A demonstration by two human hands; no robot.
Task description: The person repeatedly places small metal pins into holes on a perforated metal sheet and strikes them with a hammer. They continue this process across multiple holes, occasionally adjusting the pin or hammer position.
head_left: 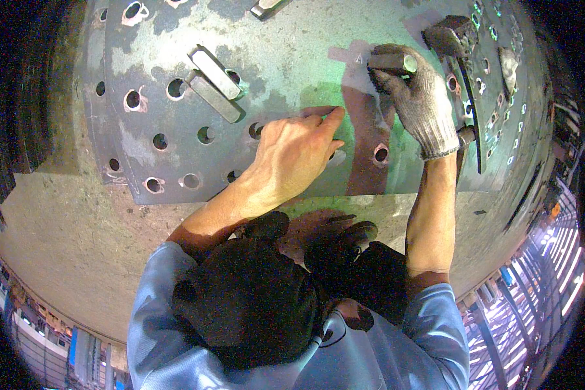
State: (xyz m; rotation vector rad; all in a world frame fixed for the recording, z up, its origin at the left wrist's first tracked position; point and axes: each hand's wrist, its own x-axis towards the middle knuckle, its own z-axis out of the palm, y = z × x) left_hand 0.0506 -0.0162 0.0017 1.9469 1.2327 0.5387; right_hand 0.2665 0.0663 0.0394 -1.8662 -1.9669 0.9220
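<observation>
Gloved right hand [419,104] has its fingers curled round a steel block [391,62], upper right of frame; bare left hand [289,153] loosely spread, looks empty. Loose grip could let the block tip, imo.

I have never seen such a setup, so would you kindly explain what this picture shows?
There is no machine here: a wide fisheye camera on the person's head looks down at their two hands, bending straight edges. The large grey perforated metal plate carries two grey rectangular metal bars and, further right, a dark hammer-like tool with a long handle. The right hand, in a whitish knitted glove, grips a short faceted metal block. The bare left hand holds nothing visible.
</observation>
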